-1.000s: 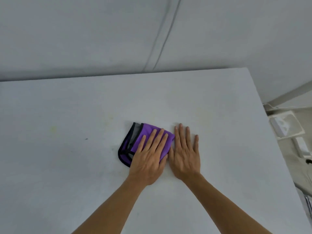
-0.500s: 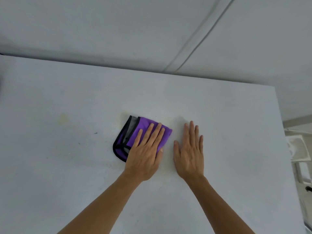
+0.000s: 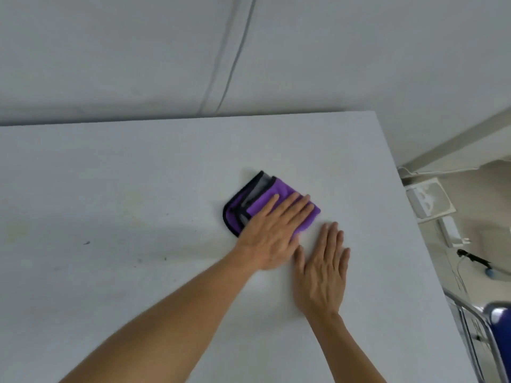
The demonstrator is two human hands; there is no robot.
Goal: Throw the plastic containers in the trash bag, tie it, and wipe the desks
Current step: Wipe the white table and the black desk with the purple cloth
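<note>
Cloth under my left hand, centre of frame.
My left hand (image 3: 272, 233) is pressing flat, fingers straight, on the folded purple cloth (image 3: 257, 204) lying on the white counter (image 3: 138, 189); my right hand (image 3: 322, 272) is resting flat on the counter just beside it, lower right.

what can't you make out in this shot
Head view only:
- purple cloth: near part hidden under the left hand.
- desk: left and near edges cut off by the frame.
- blue chair: cut off by the right edge.
- white floor items: too blurred to identify.
</note>
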